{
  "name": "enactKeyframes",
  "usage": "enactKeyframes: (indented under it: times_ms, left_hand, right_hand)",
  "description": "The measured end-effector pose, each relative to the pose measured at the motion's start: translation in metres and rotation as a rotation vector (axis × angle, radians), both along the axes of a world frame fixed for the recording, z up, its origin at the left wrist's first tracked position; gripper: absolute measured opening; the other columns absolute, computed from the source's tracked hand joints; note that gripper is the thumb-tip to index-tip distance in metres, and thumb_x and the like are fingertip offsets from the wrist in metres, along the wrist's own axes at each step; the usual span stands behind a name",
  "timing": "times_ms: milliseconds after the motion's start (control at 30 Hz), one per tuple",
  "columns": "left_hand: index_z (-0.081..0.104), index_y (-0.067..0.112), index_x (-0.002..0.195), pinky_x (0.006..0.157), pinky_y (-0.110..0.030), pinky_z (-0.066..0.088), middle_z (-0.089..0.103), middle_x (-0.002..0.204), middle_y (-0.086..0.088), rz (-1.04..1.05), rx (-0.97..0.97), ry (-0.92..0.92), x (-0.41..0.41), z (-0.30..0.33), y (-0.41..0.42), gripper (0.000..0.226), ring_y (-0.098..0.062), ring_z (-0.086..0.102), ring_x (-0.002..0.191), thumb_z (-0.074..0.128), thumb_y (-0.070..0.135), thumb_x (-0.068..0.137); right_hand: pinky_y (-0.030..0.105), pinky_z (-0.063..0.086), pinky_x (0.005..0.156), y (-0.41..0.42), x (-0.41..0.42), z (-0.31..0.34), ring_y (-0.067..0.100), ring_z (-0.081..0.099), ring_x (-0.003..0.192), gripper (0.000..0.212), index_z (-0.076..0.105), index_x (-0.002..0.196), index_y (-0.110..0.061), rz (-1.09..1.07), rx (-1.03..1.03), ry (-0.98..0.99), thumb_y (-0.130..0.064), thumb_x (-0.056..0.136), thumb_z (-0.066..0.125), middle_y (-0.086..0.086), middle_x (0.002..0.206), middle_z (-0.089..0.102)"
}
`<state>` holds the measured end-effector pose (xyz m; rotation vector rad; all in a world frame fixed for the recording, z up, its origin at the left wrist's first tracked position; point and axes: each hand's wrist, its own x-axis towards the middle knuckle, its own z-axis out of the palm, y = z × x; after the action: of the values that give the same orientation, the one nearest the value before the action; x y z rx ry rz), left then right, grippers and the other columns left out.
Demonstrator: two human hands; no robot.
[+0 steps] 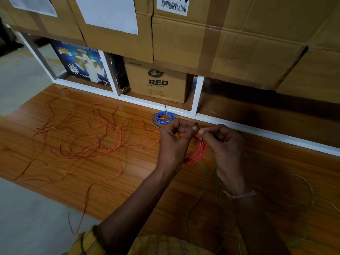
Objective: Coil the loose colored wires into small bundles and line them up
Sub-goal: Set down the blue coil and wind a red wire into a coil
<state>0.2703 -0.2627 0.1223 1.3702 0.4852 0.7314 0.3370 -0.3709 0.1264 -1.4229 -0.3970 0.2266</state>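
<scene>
Nearest the camera: yellow patterned garment (161,244) at the bottom edge of view, both forearms reaching forward over a wood-grain board (128,181) that lies on a grey floor (27,218).

Green wire (202,181) lies loose over the board's near right part, in wide open loops that run under the right forearm and off the bottom edge. Pale band (239,195) on the right wrist.

Left hand (174,142) and right hand (224,144) meet above the middle of the board. Both have fingers curled; thumb and forefinger tips of each pinch a thin black tie (197,132) between them. The tie wraps the top of an orange coil (196,153), which hangs below the fingertips between the two hands, tilted, its long axis running from upper right down to lower left. Whether its lower end touches the board cannot be told.

Loose orange wire (82,137) sprawls in tangled loops over the left half of the board; one strand leads right toward the coil, another trails off the near edge onto the floor.

Blue coil (162,118) lies flat near the board's far edge, just beyond the left hand, bound by a dark tie at its far side.

Behind it: white shelf frame (198,94) holding a Dabur RED carton (158,81) and a blue tape box (82,65). Large taped cartons (230,43) stacked above.
</scene>
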Motion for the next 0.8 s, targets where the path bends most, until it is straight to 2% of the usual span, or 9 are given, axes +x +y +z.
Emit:
enactKeyframes:
  times_ms: [167, 333, 500, 633, 800]
  left_hand:
    - [0.071, -0.009, 0.098, 0.049, -0.006, 0.038, 0.068, 0.065, 0.012, -0.008, 0.0, 0.005, -0.001, 0.0, -0.001, 0.008, 0.006, 0.051, 0.043, 0.073, -0.003, 0.094]
    - [0.071, -0.008, 0.097, 0.049, -0.007, 0.039, 0.068, 0.068, 0.006, 0.002, 0.004, 0.002, -0.001, 0.002, -0.003, 0.006, 0.006, 0.053, 0.043, 0.074, -0.004, 0.093]
    - [0.072, -0.003, 0.095, 0.072, -0.013, 0.052, 0.073, 0.07, 0.013, 0.003, 0.111, 0.019, -0.002, -0.002, -0.001, 0.005, 0.002, 0.07, 0.07, 0.075, -0.004, 0.092]
    - [0.073, 0.004, 0.093, 0.078, -0.019, 0.053, 0.074, 0.079, 0.004, 0.013, 0.165, 0.039, -0.001, -0.008, 0.0, 0.005, -0.008, 0.072, 0.081, 0.078, 0.004, 0.092]
    - [0.075, 0.009, 0.092, 0.081, -0.032, 0.055, 0.075, 0.085, 0.003, -0.004, 0.221, 0.059, 0.0, -0.013, 0.004, 0.005, -0.016, 0.071, 0.088, 0.079, 0.006, 0.091]
  right_hand:
    - [0.021, 0.054, 0.071, -0.001, 0.001, -0.002, 0.012, 0.073, 0.08, 0.01, 0.074, 0.085, -0.008, -0.014, 0.008, 0.004, 0.002, 0.086, 0.076, 0.003, 0.083, 0.077]
    - [0.023, 0.055, 0.073, -0.001, 0.003, -0.003, 0.014, 0.072, 0.079, 0.008, 0.074, 0.086, -0.006, -0.019, 0.001, 0.009, 0.001, 0.086, 0.075, 0.005, 0.082, 0.076]
    - [0.022, 0.052, 0.069, -0.001, 0.005, -0.005, 0.014, 0.069, 0.076, 0.006, 0.075, 0.086, -0.005, -0.025, 0.002, 0.015, 0.001, 0.086, 0.075, 0.009, 0.08, 0.075]
    - [0.023, 0.053, 0.07, -0.002, 0.006, -0.007, 0.015, 0.07, 0.076, 0.007, 0.076, 0.086, -0.005, -0.034, 0.018, 0.051, 0.002, 0.085, 0.075, 0.009, 0.08, 0.075]
    - [0.018, 0.051, 0.066, -0.004, 0.005, -0.007, 0.01, 0.069, 0.072, 0.007, 0.076, 0.087, -0.005, -0.027, 0.007, 0.058, 0.003, 0.086, 0.075, 0.006, 0.077, 0.076]
